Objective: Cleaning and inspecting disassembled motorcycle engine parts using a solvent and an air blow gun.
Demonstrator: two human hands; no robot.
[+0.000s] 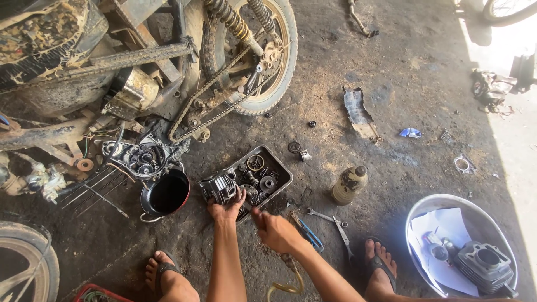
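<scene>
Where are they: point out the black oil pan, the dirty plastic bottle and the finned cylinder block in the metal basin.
black oil pan [169, 194], head view, dark inside.
dirty plastic bottle [348, 185], head view, body.
finned cylinder block [485, 267], head view, top face.

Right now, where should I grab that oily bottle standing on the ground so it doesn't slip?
Grip the plastic bottle around its wide lower body, coming from the side. It stands roughly upright on the dirt floor, apart from the parts tray, with open room around it. Its neck is narrow and the surface looks greasy, so a full wrap low down probably holds best.
</scene>
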